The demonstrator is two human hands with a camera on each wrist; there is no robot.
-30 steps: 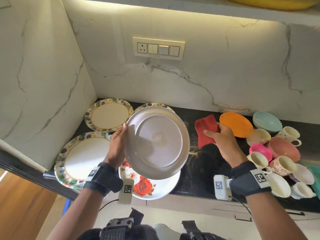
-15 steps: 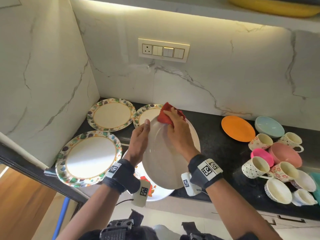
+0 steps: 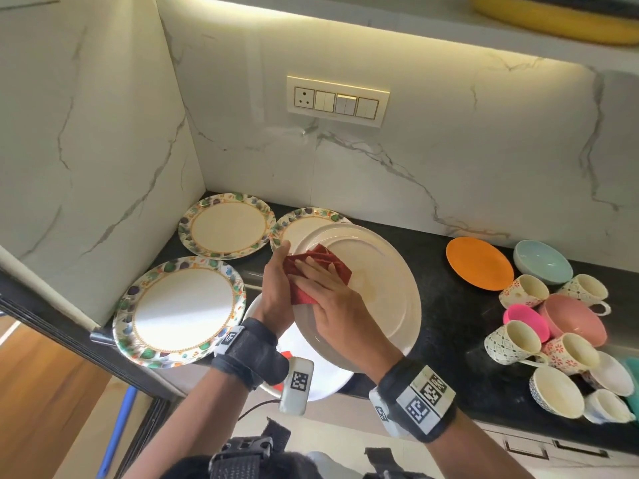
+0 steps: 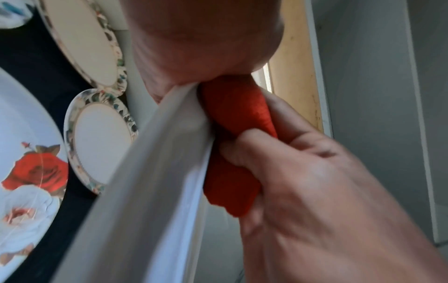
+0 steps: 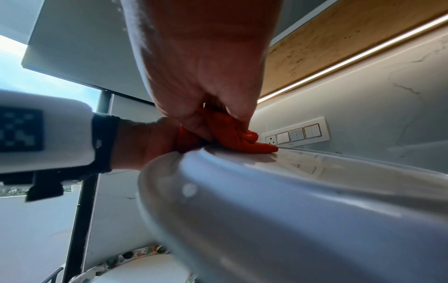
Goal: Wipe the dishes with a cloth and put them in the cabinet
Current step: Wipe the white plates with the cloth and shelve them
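Observation:
I grip a plain white plate by its left rim with my left hand, holding it tilted above the black counter. My right hand presses a red cloth against the plate's upper face, near the left rim. The left wrist view shows the plate edge-on, with the cloth bunched under the right thumb. In the right wrist view the cloth is pinched between thumb and fingers on top of the plate.
Three leaf-rimmed plates lie on the counter's left side. A rose-print plate sits under my hands. To the right are an orange plate, a pale blue bowl and several cups and pink bowls.
My right hand took the red cloth from the counter, brought it onto the plate, then slid it from the top rim towards the left side. The plate now tilts face-up.

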